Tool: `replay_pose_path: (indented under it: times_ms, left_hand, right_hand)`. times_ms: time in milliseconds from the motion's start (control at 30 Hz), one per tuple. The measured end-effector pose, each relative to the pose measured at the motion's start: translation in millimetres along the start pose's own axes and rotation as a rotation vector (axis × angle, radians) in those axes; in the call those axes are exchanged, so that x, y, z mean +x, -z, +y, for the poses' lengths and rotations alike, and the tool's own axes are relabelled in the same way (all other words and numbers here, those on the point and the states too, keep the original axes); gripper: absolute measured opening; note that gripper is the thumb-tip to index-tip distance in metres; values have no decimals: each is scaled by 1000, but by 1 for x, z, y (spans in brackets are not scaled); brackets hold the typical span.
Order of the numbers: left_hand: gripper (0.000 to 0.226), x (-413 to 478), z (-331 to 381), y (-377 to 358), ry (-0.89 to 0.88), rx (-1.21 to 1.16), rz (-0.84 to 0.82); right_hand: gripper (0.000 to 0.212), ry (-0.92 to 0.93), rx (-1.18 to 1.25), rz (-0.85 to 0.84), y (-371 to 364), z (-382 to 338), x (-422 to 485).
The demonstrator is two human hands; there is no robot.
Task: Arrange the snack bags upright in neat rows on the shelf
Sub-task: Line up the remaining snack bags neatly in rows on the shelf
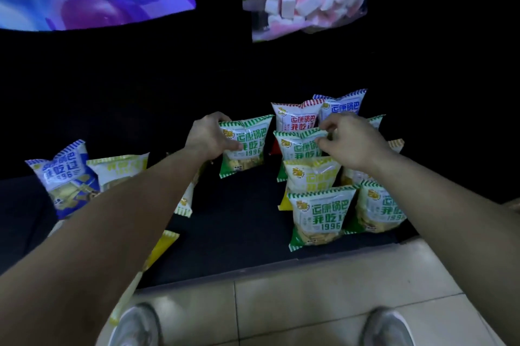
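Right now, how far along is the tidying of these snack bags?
Roughly midway. Done: a front green bag and others stand in rows on the right of the shelf. In hand: the left hand holds a green bag; the right hand pinches another. Left: the leaning blue bag and yellow bag.

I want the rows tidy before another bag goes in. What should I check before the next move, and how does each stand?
1. Left hand grips the green bag it holds upright: ok.
2. Right hand pinches the top of the second green bag: ok.
3. Right-side bags form a straight column, front green bag upright: ok.
4. Blue bag on the left stands in a row: not ok, it leans, out of line.
5. Shelf room between the columns: ok.
6. Bags hidden under the left forearm: cannot tell.
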State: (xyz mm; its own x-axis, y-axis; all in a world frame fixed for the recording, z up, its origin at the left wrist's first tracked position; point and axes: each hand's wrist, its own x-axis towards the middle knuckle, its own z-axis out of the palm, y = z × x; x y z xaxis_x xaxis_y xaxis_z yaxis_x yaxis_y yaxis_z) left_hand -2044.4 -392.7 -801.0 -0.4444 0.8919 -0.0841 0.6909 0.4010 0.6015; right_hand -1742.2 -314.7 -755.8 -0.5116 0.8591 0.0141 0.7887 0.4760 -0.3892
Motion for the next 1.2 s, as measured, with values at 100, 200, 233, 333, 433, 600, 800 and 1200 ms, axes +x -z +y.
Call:
replay_pose_path:
  times_ms: [100, 200, 233, 333, 433, 600, 800, 1200]
  left_hand:
    - [77, 30, -11, -15, -1, 25, 7]
    - [77, 50, -21, -19, 21, 1, -30]
    - [76, 54, -24, -20, 25, -6, -34]
    - [73, 57, -26, -22, 20, 13, 11]
    - [71, 47, -21, -23, -12, 89, 68]
    - [68, 25, -4, -27, -72, 321, 182]
    - [81, 11, 17, -11, -61, 463, 93]
    - [72, -136, -17, 135, -7, 531, -243]
  right_hand:
    - [39, 7, 41, -3, -7, -1, 14]
    - [36, 5, 77, 18, -14, -6, 21]
    - [35, 2, 80, 12, -16, -7, 22]
    - [34, -2, 80, -20, -25, -11, 19]
    - [33, -5, 94, -48, -30, -16, 14]
    - [32, -7, 94, -62, -31, -23, 10]
    - [37, 1, 22, -79, -20, -34, 8]
    - [54, 100, -112, -230, 14, -137, -41]
